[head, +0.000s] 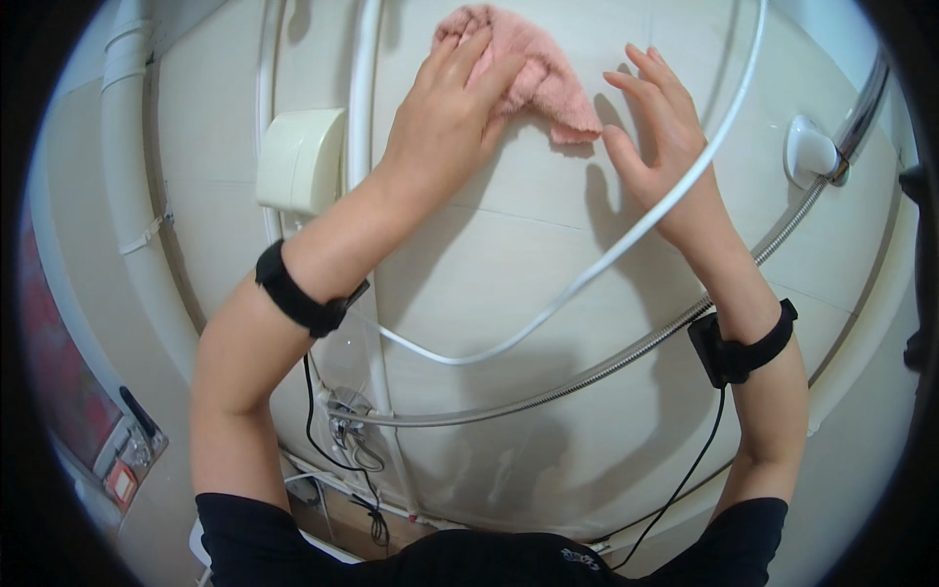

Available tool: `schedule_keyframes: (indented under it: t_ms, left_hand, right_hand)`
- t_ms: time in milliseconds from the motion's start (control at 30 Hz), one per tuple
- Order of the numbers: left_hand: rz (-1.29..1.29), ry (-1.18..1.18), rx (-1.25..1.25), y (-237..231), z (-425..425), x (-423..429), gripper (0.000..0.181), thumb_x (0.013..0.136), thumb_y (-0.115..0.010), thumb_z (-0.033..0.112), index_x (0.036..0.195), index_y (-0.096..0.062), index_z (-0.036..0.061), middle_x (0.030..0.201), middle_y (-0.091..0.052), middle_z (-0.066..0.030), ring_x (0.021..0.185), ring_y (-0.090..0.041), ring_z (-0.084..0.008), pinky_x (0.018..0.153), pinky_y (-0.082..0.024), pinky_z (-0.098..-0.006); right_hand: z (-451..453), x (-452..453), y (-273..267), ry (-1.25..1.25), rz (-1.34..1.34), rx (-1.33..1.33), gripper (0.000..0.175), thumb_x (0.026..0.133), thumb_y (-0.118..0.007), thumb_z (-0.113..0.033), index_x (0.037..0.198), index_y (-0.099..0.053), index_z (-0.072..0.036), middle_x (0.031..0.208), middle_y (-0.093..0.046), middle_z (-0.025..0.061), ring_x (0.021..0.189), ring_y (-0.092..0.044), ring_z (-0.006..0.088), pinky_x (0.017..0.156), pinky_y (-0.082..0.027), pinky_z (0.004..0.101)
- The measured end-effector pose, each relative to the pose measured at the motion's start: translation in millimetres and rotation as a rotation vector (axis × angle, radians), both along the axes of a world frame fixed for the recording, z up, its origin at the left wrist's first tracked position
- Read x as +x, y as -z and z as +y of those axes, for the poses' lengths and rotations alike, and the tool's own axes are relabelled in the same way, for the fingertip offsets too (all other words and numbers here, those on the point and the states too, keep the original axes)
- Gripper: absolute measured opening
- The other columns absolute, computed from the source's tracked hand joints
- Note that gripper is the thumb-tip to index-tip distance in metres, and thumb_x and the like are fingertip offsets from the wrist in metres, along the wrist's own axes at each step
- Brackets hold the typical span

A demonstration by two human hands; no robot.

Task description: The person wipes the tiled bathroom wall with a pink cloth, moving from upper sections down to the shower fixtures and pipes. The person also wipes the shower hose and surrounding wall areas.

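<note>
My left hand is on a bunched pink plush cloth, its fingers spread over the folds. The cloth lies against the cream tiled wall. To its right, my right hand is raised with fingers apart and nothing in it. Its thumb tip is close to the cloth's lower right corner; whether they touch, I cannot tell. A white cord or hose hangs in a loop and passes in front of my right wrist.
Left of my left hand are a pale switch-box cover and a white vertical pipe. A metal shower hose runs from a tap up to a white wall holder on the right. A shelf corner holds small items.
</note>
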State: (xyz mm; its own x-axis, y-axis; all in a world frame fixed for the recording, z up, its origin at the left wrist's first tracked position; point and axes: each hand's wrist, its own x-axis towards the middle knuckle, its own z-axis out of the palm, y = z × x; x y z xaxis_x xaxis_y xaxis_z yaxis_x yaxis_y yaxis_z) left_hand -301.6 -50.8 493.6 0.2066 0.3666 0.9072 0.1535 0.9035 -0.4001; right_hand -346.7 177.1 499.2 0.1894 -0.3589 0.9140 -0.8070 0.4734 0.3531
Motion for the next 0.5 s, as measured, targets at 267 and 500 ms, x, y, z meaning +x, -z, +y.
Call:
schedule_keyframes:
  t_ms: [267,500]
  left_hand:
    - [-0.134,0.173,0.284,-37,-23,2,0.041,0.087,-0.062,0.009,0.128,-0.058,0.0102,0.137,-0.050,-0.0221,0.129,-0.045,-0.0406,0.112,-0.034,-0.0478]
    - [-0.146,0.171,-0.187,64,4,-6,0.045,0.081,-0.067,0.004,0.124,-0.064,0.0173,0.137,-0.050,-0.0170,0.131,-0.043,-0.0413,0.113,-0.032,-0.0521]
  right_hand:
    - [13,-2,14,0.074,0.039,0.060,0.039,0.081,-0.062,-0.009,0.119,-0.059,-0.003,0.144,-0.046,0.0163,0.140,-0.036,0.0359,0.112,-0.036,0.0454]
    - [34,-8,30,0.110,-0.030,0.089,0.042,0.079,-0.064,-0.004,0.120,-0.058,-0.005,0.144,-0.045,0.0136,0.140,-0.035,0.0343,0.111,-0.038,0.0439]
